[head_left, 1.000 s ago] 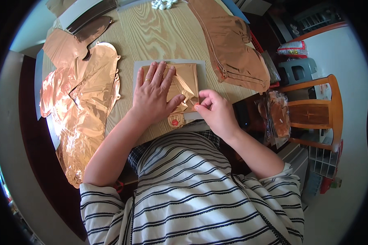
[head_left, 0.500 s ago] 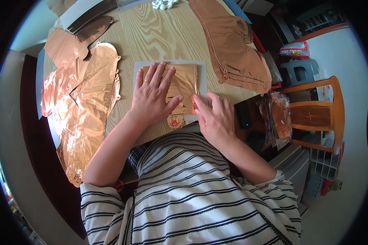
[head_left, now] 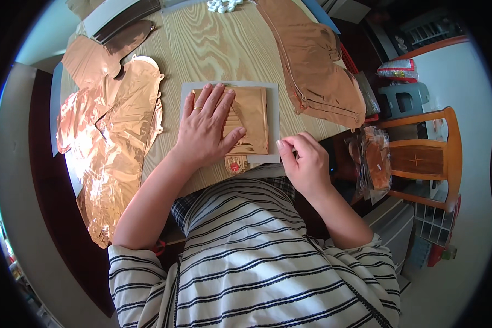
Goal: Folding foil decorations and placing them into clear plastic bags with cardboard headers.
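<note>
A copper-coloured foil sheet (head_left: 256,117), folded into a near-square, lies on a grey-white card (head_left: 274,109) at the table's near edge. My left hand (head_left: 205,126) rests flat on the left half of the foil, fingers stretched out, a ring on one finger. Just past the card's lower right corner is my right hand (head_left: 306,163), its fingers curled in and nothing visible in them. It is off the foil. A small tan piece with a red mark (head_left: 236,164) lies at the table edge below the card.
Shiny copper foil balloons (head_left: 112,131) are spread over the table's left side. More flat copper foil balloons (head_left: 317,60) lie at the right. White knobbly pieces (head_left: 224,5) sit at the far edge. Right of the table stands a wooden chair (head_left: 421,156) with clear-bagged copper packs (head_left: 374,158).
My right hand has drawn back from the foil's right edge, moving right and slightly down, its fingers curling. That edge now lies flatter. My left hand has stayed in place.
</note>
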The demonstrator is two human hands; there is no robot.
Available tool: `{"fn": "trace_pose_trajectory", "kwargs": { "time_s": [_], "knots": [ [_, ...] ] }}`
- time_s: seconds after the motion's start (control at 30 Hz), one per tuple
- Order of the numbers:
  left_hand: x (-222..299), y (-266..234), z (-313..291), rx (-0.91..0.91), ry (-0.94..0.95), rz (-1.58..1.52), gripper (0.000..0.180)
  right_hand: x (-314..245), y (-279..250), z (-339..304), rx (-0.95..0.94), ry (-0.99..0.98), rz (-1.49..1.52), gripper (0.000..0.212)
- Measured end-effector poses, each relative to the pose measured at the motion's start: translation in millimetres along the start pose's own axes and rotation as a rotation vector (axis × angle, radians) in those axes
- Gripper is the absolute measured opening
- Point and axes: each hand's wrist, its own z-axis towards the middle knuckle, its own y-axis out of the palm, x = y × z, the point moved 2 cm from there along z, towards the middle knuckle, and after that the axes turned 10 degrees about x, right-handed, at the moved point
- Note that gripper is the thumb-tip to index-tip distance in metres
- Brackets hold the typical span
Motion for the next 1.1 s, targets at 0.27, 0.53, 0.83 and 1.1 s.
{"fn": "trace_pose_trajectory", "kwargs": {
  "time_s": [0.27,0.53,0.83,1.1],
  "knots": [
    [0,-2,2,-0.004,-0.027,-0.028,0.079,-11,2,20,-0.497,0.686,0.283,0.028],
    [-2,-3,4,0.025,-0.030,-0.072,0.075,-5,7,9,-0.371,1.061,0.697,0.031],
    [-1,-4,4,0.036,-0.017,-0.057,0.074,-9,26,3,-0.189,0.923,0.684,0.024],
    [-3,-1,2,0.046,0.000,-0.027,0.073,-12,25,4,-0.176,0.929,0.641,0.030]
  ]
}}
